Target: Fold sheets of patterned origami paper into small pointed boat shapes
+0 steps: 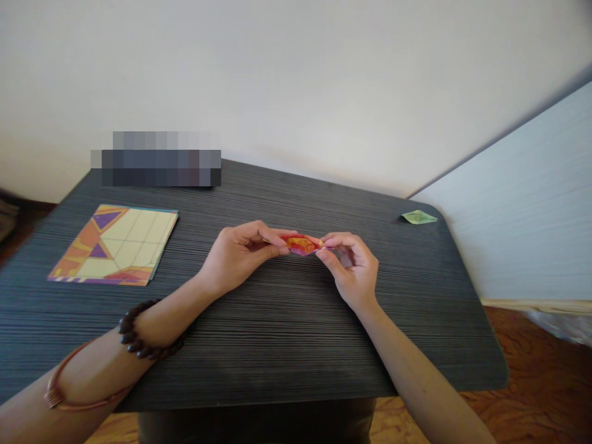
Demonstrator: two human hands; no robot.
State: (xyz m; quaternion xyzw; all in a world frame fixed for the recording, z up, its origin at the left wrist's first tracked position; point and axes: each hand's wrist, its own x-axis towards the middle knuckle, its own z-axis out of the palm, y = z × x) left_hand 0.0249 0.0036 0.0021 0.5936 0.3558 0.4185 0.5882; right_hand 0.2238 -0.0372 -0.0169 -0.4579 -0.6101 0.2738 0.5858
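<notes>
A small folded paper piece, red, orange and pink, is held just above the middle of the dark striped table. My left hand pinches its left end with thumb and fingers closed. Its right end is pinched by my right hand, fingers curled. The paper is narrow and pointed, and the fingers hide both tips. A dark bead bracelet and a thin copper bangle sit on my left forearm.
A stack of patterned square paper sheets lies at the left of the table. A small green folded paper rests near the far right corner. A blurred dark object sits at the back edge. A pale wall panel stands on the right.
</notes>
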